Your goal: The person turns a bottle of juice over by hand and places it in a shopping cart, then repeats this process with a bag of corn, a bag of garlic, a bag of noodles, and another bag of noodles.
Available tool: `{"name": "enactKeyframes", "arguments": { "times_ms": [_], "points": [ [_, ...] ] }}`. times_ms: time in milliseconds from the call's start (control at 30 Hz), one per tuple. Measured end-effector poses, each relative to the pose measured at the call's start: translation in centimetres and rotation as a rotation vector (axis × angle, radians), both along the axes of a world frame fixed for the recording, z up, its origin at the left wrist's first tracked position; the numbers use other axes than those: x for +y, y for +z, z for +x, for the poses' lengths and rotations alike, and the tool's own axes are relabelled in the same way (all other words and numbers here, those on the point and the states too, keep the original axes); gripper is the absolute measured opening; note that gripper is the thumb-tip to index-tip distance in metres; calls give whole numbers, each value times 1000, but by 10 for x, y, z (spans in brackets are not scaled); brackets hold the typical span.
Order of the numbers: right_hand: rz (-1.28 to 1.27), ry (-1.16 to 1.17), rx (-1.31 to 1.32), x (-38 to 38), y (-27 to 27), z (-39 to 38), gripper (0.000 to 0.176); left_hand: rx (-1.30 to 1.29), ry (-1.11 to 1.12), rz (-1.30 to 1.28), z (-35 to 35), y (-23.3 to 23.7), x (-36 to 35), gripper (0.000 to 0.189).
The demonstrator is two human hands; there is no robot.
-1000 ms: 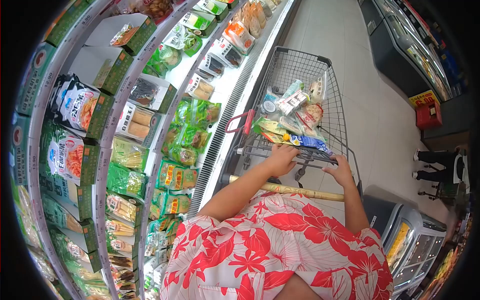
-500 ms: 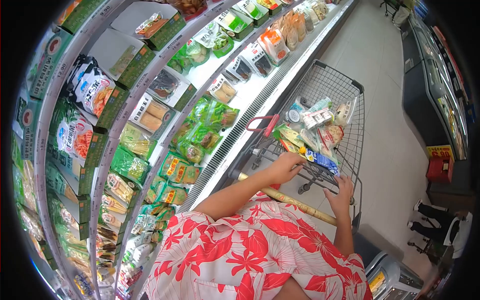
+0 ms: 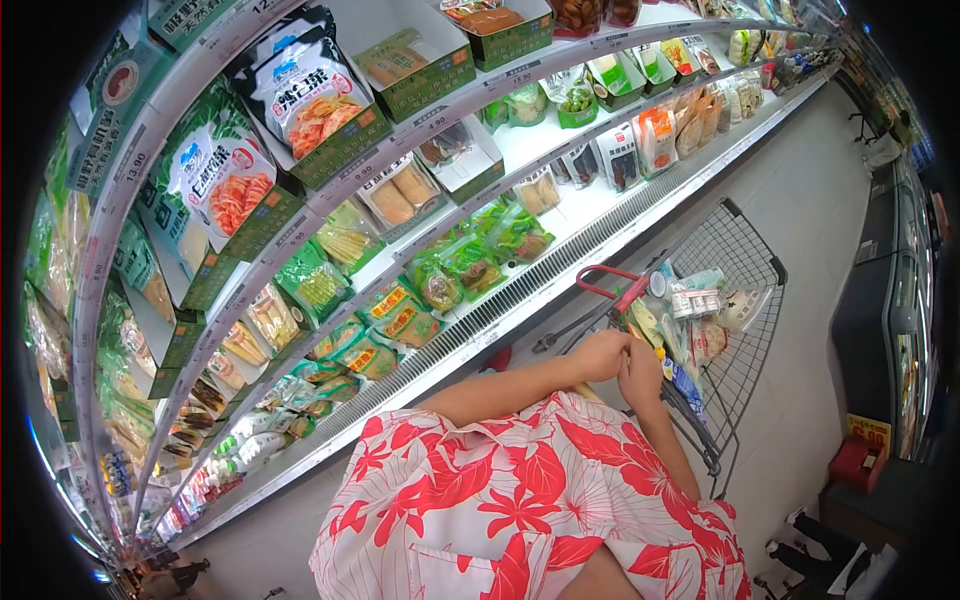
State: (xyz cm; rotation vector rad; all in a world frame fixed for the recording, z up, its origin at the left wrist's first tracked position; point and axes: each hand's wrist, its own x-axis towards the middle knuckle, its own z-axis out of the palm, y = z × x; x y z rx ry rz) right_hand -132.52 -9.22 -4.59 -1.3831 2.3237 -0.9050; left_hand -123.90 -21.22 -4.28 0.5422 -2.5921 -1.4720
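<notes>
My left hand [image 3: 598, 356] is closed in front of my body, with its fingers turned inward. My right hand [image 3: 641, 376] is closed too and meets it at the fingertips. Anything pinched between them is hidden. Just beyond both hands stands a wire shopping cart [image 3: 783, 270] with a red child-seat flap [image 3: 630, 294]. In it lie a white multipack [image 3: 695, 302], a red-and-white bag [image 3: 708, 342], a blue packet [image 3: 686, 392] close by my right hand, and a green-and-yellow packet [image 3: 648, 325]. My forearms cover most of the cart's handle.
A lit chiller shelf [image 3: 545, 265] runs along my left with bagged greens [image 3: 465, 268], kimchi pouches [image 3: 222, 185] and boxed vegetables. Dark display cases [image 3: 880, 290] line the right side, near a red box [image 3: 858, 466]. Part of a person [image 3: 825, 560] shows at lower right.
My hands, apart before, have come together. The view has turned toward the shelf, so the cart now appears farther right. My right hand has left the blue packet's edge.
</notes>
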Motion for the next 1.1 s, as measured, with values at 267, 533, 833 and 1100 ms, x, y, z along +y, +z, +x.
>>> {"name": "enactKeyframes", "arguments": {
  "times_ms": [267, 533, 833, 1100],
  "points": [
    [-35, 22, 144, -34, 8, 10, 26, 14, -92, 120, 5, 0, -42, 19],
    [-140, -54, -111, -106, 36, 5, 26, 290, 452, 187, 42, 42, -165, 21],
    [-198, 210, -649, -278, 46, 34, 31, 524, 1177, -4, 117, 56, -282, 23],
    [-136, 216, -612, -446, 29, 15, 39, 475, 925, -179, 78, 64, -332, 33]
  ]
}}
